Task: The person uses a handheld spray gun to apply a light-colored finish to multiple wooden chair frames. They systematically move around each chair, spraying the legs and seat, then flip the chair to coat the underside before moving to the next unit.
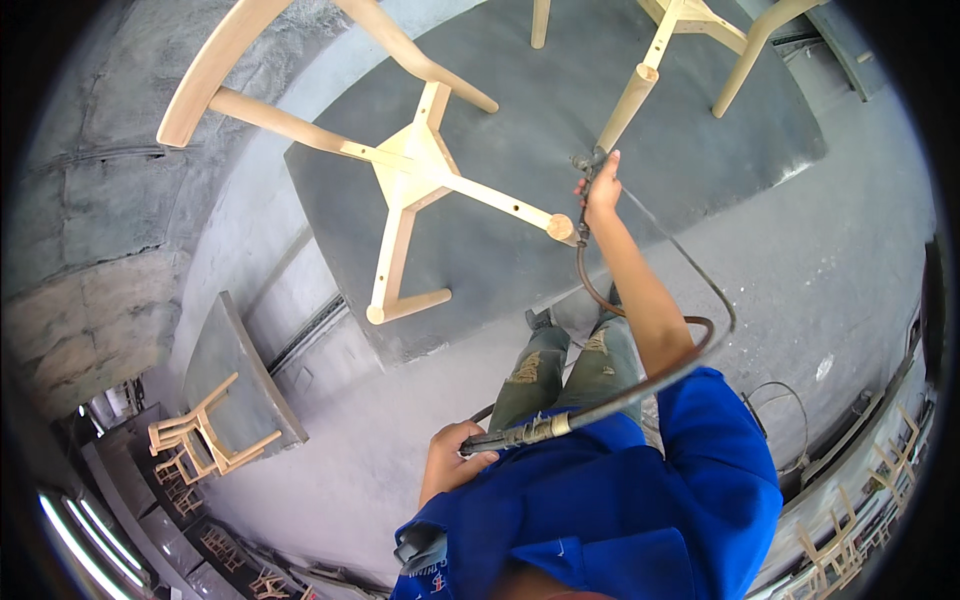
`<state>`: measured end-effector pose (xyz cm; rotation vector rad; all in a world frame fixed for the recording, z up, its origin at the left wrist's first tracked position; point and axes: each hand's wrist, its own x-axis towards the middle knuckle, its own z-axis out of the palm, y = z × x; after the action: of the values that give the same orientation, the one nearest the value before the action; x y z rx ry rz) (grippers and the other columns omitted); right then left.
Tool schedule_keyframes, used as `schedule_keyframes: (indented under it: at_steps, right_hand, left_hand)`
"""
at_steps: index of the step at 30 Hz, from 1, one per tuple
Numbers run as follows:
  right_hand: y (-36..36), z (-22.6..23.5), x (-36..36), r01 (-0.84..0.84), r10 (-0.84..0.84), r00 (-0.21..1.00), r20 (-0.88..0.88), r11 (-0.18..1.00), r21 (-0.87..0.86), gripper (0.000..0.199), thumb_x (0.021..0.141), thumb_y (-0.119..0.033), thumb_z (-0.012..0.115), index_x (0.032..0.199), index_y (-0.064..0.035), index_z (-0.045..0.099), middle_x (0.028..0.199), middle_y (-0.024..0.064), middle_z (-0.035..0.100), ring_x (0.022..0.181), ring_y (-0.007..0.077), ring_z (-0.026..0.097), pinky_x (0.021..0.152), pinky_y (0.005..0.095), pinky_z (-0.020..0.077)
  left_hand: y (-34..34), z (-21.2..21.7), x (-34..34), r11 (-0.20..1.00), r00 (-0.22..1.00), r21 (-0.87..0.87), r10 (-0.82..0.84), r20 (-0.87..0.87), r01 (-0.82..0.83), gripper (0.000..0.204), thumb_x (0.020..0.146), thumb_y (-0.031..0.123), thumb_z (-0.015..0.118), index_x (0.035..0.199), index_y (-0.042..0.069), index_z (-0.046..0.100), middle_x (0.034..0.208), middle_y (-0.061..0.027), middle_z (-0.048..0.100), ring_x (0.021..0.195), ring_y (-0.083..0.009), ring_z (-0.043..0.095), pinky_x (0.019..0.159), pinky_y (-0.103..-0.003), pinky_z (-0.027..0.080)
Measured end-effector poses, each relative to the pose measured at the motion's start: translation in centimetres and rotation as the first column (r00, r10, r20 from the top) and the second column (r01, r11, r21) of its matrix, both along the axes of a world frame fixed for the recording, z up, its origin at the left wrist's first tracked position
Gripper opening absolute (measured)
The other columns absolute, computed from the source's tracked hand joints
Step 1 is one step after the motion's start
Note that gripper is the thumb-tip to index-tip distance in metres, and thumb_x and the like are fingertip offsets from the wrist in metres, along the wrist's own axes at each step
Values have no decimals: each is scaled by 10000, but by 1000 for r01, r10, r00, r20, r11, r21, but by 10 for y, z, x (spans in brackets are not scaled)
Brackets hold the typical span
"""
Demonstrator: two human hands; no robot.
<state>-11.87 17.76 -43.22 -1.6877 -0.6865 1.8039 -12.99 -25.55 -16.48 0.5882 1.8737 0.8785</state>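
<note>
My right hand (603, 188) is stretched far forward, closed around a spray gun (588, 165) with its nozzle end pointing away from me. From the gun a brown hose (592, 285) loops back beside my right forearm. At my waist my left hand (455, 460) grips a bundle of dark hoses (515, 437) bound with tape. Ahead and left of the gun, a bare pale-wood chair frame (415, 165) rests on a grey board (480, 225). A leg of a second wooden chair frame (633, 100) ends just beyond the gun, at the top of the view.
More wooden chairs (210, 440) stand at the lower left, one against a tilted grey panel (225, 350). Other frames (835, 540) line the lower right edge. A thin hose (690, 265) trails over the floor right of my arm. A rough grey wall (100, 200) rises at the left.
</note>
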Motion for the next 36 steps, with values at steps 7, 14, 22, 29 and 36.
schedule_keyframes:
  at_steps: [7, 14, 22, 29, 36]
  right_hand:
    - [-23, 175, -7, -122, 169, 889, -425, 983, 135, 878, 965, -769, 140, 1043, -23, 599, 696, 54, 575, 632, 186, 595, 417, 268, 333]
    - [-62, 261, -19, 7, 237, 707, -666, 940, 342, 924, 954, -782, 96, 1064, -12, 595, 710, 78, 571, 670, 207, 592, 417, 271, 332]
    - [-103, 195, 82, -89, 139, 929, -343, 983, 160, 871, 952, -802, 219, 1061, -31, 611, 728, 46, 597, 645, 160, 610, 427, 259, 342]
    - [-133, 215, 208, -575, 275, 815, 510, 491, 654, 405, 958, -350, 714, 1112, 14, 624, 841, 75, 684, 727, 152, 662, 593, 278, 504]
    - [-159, 217, 224, -836, 296, 419, 858, -243, 492, 442, 812, -108, 722, 1220, -53, 560, 1046, 183, 699, 908, 399, 681, 760, 481, 555]
  left_hand:
    - [-3, 2, -52, 971, 997, 229, -74, 34, 64, 340, 677, 231, 866, 835, 33, 640, 754, -75, 623, 695, -227, 563, 668, -346, 428]
    - [-14, 19, -63, 953, 992, 277, -107, -70, 123, 346, 587, 171, 911, 775, 54, 645, 720, -59, 642, 680, -216, 572, 677, -340, 419]
    - [-28, 16, -26, 919, 975, 335, -166, -150, 208, 352, 585, 191, 929, 780, 76, 659, 744, -44, 674, 689, -225, 590, 665, -345, 419]
    - [-39, -18, 29, 888, 985, 445, -161, 67, 115, 387, 555, 152, 961, 834, 100, 699, 791, 16, 685, 749, -158, 607, 730, -307, 448]
    - [-88, -62, 76, 925, 984, 379, -55, 171, -15, 429, 602, 143, 952, 949, 86, 706, 958, -8, 691, 974, -157, 609, 908, -302, 451]
